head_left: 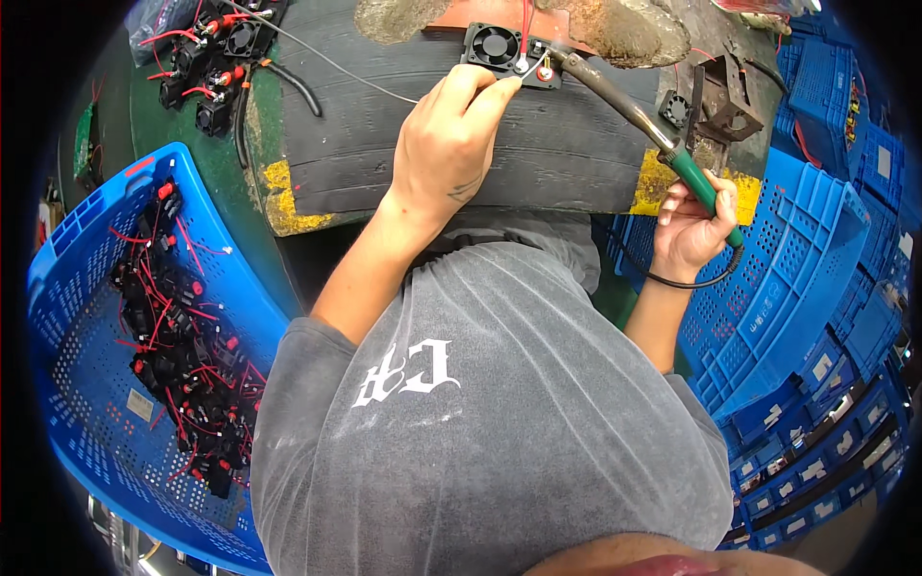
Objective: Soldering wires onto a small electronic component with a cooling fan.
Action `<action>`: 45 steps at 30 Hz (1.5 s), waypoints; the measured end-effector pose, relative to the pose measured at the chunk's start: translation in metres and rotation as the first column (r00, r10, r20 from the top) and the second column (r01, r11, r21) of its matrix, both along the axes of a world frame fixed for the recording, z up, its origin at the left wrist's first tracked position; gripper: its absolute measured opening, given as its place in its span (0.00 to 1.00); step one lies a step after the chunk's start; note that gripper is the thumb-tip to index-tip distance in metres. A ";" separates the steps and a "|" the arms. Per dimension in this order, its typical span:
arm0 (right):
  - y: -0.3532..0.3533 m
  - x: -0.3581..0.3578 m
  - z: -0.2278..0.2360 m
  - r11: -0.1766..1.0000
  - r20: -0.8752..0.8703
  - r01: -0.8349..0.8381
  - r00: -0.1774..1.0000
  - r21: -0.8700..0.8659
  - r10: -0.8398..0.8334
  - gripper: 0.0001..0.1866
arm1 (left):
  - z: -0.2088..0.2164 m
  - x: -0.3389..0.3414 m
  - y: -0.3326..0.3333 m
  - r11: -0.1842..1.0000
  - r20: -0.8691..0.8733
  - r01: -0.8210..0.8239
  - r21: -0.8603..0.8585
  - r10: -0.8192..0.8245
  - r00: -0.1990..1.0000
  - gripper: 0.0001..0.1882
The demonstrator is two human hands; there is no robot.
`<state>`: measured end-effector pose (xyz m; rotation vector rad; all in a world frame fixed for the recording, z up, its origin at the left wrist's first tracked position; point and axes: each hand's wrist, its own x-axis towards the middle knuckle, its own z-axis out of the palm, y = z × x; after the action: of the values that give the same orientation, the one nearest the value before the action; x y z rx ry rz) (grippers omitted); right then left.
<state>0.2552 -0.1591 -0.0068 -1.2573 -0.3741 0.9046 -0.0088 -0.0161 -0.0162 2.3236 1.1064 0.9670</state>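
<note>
My right hand (pixel 693 228) is wrapped round the green handle of a soldering iron (pixel 699 182). The iron's metal barrel slants up and left, its tip at a small black panel with terminals beside a black cooling fan (pixel 494 44). A red wire (pixel 526 24) runs down to a terminal there, and a red terminal (pixel 545 73) sits just right of it. My left hand (pixel 444 139) pinches a thin grey solder wire (pixel 355 83) close to the same terminals. Its fingertips are at the panel's near edge, partly covering it.
A black mat (pixel 567 163) covers the bench. Several fan units (pixel 240 40) with red wires lie at the far left. A blue crate (pixel 178 158) at left holds many more. A metal fixture (pixel 732 104) and another fan (pixel 675 108) stand right. Blue crates (pixel 778 278) stack beyond.
</note>
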 end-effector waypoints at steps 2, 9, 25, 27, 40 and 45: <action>-0.002 0.001 -0.001 1.000 -0.010 0.020 1.000 -0.016 -0.020 0.18 | -0.001 0.002 0.002 1.000 0.016 0.003 0.006 -0.003 1.000 0.13; 0.000 0.000 0.001 0.999 0.012 0.031 0.999 -0.006 -0.031 0.18 | -0.001 0.005 0.002 1.000 0.042 0.005 0.023 -0.006 0.999 0.12; -0.003 -0.001 0.004 1.000 0.013 0.007 1.000 -0.005 -0.007 0.17 | 0.000 0.001 -0.001 1.000 0.042 -0.005 0.020 0.004 0.999 0.12; -0.004 -0.001 0.005 1.000 0.009 0.010 1.000 -0.013 -0.010 0.17 | -0.002 0.001 -0.002 0.998 0.024 0.010 0.055 -0.012 1.000 0.14; -0.005 -0.001 0.008 1.000 0.063 0.005 0.998 -0.028 -0.003 0.17 | 0.000 -0.004 -0.004 0.999 0.014 0.015 0.050 -0.016 1.000 0.13; -0.008 0.001 0.007 1.000 0.056 -0.010 0.998 -0.026 0.011 0.17 | 0.000 -0.004 -0.004 0.999 0.031 0.014 0.044 -0.015 0.999 0.13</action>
<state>0.2562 -0.1667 0.0001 -1.3069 -0.4147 0.8867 -0.0129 -0.0206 -0.0165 2.3395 1.0647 1.0284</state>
